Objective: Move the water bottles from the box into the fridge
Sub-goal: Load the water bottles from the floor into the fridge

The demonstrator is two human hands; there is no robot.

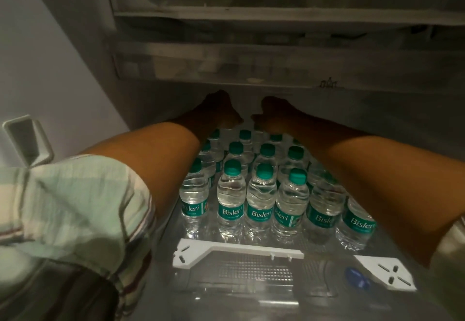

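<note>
Water bottles [261,194], small and clear, with green caps and green Bisleri labels: stood upright in close rows on the glass shelf [251,285] of the fridge, ranked from the near row back to the far end. The near row ran left to right across the shelf with its labels facing near. Left hand [219,110] and right hand [274,113]: both were extended over the rows to the far end of the shelf, close together side by side, above the caps of the farthest bottles. Both lay in deep shadow; the fingers looked bent, but whether either gripped a bottle could not be told. The forearms passed above the outer columns, left and right. Striped sleeve [75,207]: near left. White brackets [239,250]: on the shelf, just in front of the near row. Blue sticker [357,276]: near right. Clear drawer [251,66]: above the hands
</note>
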